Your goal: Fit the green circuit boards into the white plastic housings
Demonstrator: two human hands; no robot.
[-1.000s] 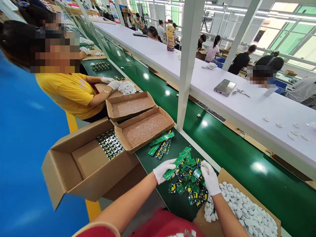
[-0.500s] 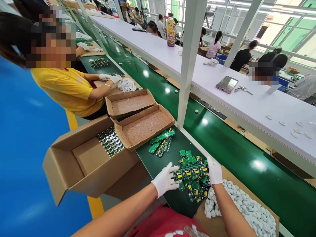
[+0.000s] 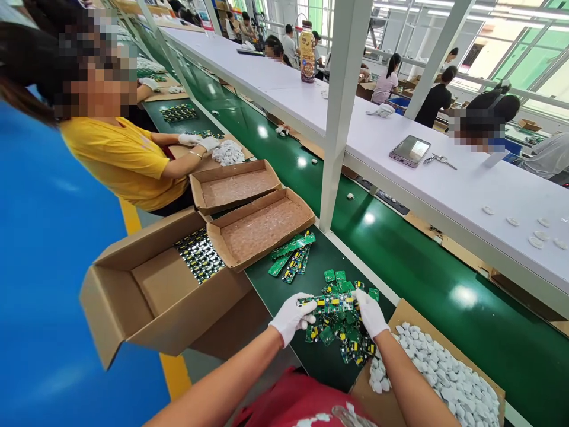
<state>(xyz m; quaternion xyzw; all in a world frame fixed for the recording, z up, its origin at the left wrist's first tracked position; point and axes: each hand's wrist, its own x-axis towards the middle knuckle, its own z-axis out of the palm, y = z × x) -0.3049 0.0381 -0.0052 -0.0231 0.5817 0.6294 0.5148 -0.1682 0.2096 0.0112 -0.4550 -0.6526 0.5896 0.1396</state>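
Both hands wear white gloves. My left hand grips the left end of a green circuit board strip with yellow parts on it. The strip's right end is in my right hand, with the fingers closed on it. Below the strip lies a pile of small separated boards on the dark green bench. More long board strips lie farther back, left of the pile. White round pieces are heaped on cardboard beside my right forearm.
Two shallow cardboard trays overlap a large open box holding boards at the left. A metal post rises behind the bench, beside a green conveyor. A person in yellow works at the left.
Both hands have moved left with the strip. My right hand has shifted farther, so the hands are closer together, and my left fingers have closed more around the strip's end.
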